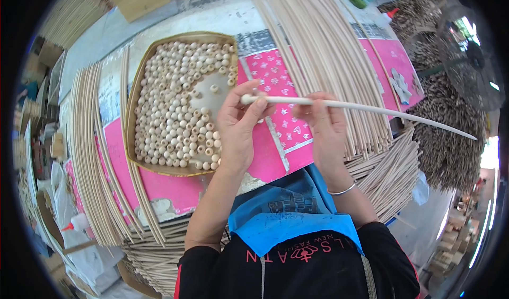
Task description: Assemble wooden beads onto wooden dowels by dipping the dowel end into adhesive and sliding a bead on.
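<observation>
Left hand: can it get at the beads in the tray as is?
Probably yes: the left hand is near the open tray and nothing covers the beads, but that hand holds the rod.

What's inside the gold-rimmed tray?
Pale round beads, some showing holes, plus a bare patch of tray floor. Floor beneath the beads is covered; the left hand hides part of the tray's right side.

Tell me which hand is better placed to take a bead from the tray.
Probably the left hand: it is nearer the tray of beads, though pinching one end of a pale stick; the right hand grips that stick farther away.
</observation>
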`<state>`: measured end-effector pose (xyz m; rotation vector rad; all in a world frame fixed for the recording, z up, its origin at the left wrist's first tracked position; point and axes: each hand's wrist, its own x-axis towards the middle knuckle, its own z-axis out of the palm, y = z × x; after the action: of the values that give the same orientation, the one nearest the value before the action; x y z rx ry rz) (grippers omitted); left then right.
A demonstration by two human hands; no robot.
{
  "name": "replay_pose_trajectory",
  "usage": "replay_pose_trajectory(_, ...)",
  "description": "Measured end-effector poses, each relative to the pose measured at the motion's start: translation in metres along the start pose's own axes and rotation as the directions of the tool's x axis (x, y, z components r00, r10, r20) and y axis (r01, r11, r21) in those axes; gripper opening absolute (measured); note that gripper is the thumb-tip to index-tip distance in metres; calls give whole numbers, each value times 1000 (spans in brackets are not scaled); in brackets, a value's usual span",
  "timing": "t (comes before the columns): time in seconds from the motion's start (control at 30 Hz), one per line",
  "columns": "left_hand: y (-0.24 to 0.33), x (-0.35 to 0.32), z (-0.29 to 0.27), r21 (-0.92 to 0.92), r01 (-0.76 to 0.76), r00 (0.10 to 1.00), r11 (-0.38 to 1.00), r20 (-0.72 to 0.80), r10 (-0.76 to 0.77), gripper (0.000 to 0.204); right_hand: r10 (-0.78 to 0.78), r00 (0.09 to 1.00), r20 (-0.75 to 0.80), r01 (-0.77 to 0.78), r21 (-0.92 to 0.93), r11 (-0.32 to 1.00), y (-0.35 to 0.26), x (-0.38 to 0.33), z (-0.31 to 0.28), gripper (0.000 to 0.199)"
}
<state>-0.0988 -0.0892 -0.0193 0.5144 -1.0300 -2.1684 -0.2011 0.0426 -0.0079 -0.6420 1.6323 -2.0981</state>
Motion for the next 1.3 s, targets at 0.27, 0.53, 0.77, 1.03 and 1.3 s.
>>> replay_pose_trajectory(0.27, 21, 20, -10, 142, -118, 987, 983, -90, 131, 41, -373, 871, 320, 427, -868, 253, -107, -34, -102, 40)
replay_pose_trajectory(0.53, 49, 50, -17, 310, -218, 973, 925, -1, 230, 36, -218, 973, 78, 163, -898, 409, -67, -99, -223, 19)
replay_pose_trajectory(0.77, 40, 94, 39, 405, -184, 971, 896, 218, 100, 39, -228, 972, -57, 69, -858, 510, -48, -130, -253, 15)
replay_pose_trajectory(1.03, -33, 75, 167, 473, -83, 879, 877, 450, -160, 49, -172, 673, -719, -270, -455, 849, 14, -223, -329, 19)
replay_pose_trajectory(1.3, -72, 34, 122, 651, 68, 840, 756, 371, -395, 37, -327, -47, -944, -814, -153, 561, 98, -323, -511, 36)
